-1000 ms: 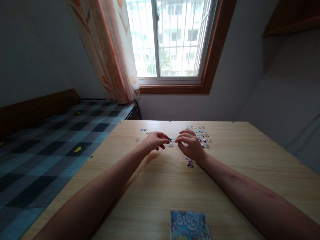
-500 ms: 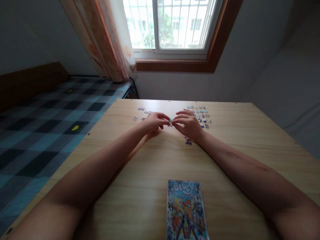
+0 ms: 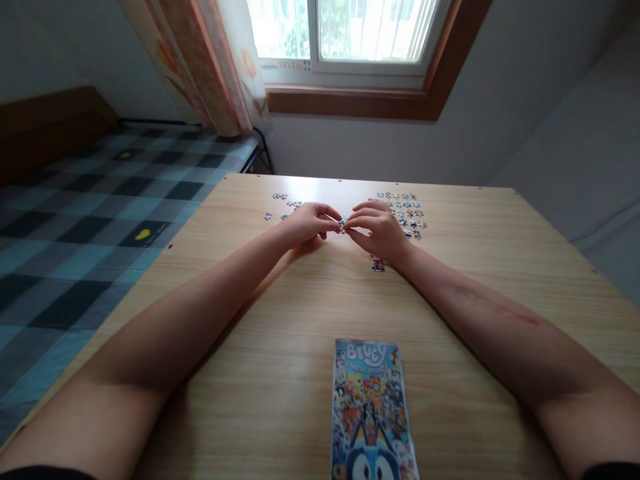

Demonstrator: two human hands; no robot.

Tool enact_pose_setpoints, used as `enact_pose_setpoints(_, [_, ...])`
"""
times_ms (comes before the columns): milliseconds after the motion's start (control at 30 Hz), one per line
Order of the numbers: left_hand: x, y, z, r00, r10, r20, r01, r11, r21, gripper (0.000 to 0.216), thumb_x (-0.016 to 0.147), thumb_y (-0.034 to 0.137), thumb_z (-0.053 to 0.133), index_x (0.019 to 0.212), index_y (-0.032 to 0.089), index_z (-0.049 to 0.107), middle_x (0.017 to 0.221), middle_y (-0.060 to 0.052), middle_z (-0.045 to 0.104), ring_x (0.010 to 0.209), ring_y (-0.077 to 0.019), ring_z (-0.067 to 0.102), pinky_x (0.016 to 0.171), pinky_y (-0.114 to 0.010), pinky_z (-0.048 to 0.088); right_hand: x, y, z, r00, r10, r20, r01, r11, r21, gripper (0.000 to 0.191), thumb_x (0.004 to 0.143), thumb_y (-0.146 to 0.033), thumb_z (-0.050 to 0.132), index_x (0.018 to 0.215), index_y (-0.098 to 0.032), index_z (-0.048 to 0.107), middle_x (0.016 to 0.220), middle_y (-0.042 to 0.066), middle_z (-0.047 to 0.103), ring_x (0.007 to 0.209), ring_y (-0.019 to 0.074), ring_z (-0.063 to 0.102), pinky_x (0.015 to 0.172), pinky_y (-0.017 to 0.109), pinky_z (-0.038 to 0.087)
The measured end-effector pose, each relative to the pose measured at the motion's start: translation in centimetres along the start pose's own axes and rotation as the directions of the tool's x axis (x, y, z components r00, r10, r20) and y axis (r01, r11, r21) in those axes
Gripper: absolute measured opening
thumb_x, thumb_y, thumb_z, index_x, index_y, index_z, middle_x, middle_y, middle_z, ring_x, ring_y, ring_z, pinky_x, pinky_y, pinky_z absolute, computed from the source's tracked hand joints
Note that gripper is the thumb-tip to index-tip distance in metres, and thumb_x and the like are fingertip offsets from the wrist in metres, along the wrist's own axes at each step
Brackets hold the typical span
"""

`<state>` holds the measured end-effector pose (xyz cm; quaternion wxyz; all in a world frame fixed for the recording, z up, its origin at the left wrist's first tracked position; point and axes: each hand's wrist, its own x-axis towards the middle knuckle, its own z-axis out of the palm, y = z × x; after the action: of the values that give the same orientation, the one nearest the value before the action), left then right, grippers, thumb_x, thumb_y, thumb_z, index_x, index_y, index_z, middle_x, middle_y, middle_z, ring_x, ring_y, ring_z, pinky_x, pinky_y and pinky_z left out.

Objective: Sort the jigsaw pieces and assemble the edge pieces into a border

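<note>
My left hand (image 3: 306, 224) and my right hand (image 3: 376, 230) meet above the far middle of a light wooden table (image 3: 475, 280). Both pinch small jigsaw pieces (image 3: 342, 225) held between their fingertips. A spread of loose puzzle pieces (image 3: 407, 212) lies just beyond my right hand. A few more loose pieces (image 3: 280, 200) lie beyond my left hand. One small joined cluster of pieces (image 3: 378, 265) sits on the table under my right wrist.
A colourful picture card (image 3: 373, 407) printed "Bluey" lies at the near edge of the table. A bed with a blue checked cover (image 3: 90, 220) stands to the left. A window (image 3: 350, 33) and an orange curtain (image 3: 210, 67) are behind the table.
The camera has tilted down, so the table and card sit higher and fuller in view. My hands lifted the pieces off the table and hold them pinched together.
</note>
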<state>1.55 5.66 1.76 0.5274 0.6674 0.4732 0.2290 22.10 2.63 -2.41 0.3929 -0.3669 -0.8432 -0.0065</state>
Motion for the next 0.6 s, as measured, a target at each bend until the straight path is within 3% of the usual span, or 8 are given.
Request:
enact_pose_setpoints(167, [0.2,-0.3,-0.1,0.998,0.06,0.026,-0.061,0.998,0.027,0.013,0.085,0.012,0.07,0.098,0.013,0.072,0.086,-0.007,0.073,0.066,-0.0103,0.059,0.065,-0.026,0.046,0.0,0.1,0.1,1.0,-0.007,0.01,0.007,1.0,0.014,0.014,0.091,-0.027,0.066,0.084,-0.032,0.077,0.092,-0.004,0.078,0.093,0.0202,0.067,0.098,0.043,0.046])
enact_pose_setpoints(267, [0.4,-0.6,-0.5,0.994,0.111,-0.024,-0.104,0.974,0.2,0.013,0.089,0.019,0.065,0.097,0.014,0.073,0.084,-0.007,0.073,0.063,-0.011,0.058,0.063,-0.026,0.045,0.0,0.2,0.2,0.998,-0.053,-0.038,0.054,0.998,0.018,0.013,0.09,-0.024,0.066,0.084,-0.03,0.076,0.092,-0.003,0.079,0.088,0.0198,0.067,0.094,0.042,0.047])
enact_pose_setpoints(400, [0.3,-1.2,-0.8,0.959,0.248,-0.139,-0.13,0.818,0.56,0.014,0.088,0.025,0.063,0.089,0.017,0.075,0.079,-0.005,0.072,0.072,-0.0163,0.06,0.068,-0.028,0.042,0.1,0.2,0.4,0.993,-0.039,-0.112,0.039,0.999,-0.004,0.012,0.09,-0.023,0.067,0.084,-0.028,0.076,0.089,-0.002,0.079,0.084,0.0195,0.067,0.092,0.042,0.049])
enact_pose_setpoints(600, [-0.2,-1.8,-0.5,0.945,0.29,-0.15,-0.095,0.685,0.723,0.019,0.089,0.038,0.064,0.088,0.022,0.073,0.083,-0.005,0.073,0.073,-0.0186,0.06,0.066,-0.028,0.039,0.1,0.5,0.5,0.965,0.102,-0.241,-0.107,0.994,-0.011,0.011,0.089,-0.02,0.068,0.087,-0.027,0.077,0.092,0.001,0.078,0.088,0.0215,0.067,0.09,0.043,0.049])
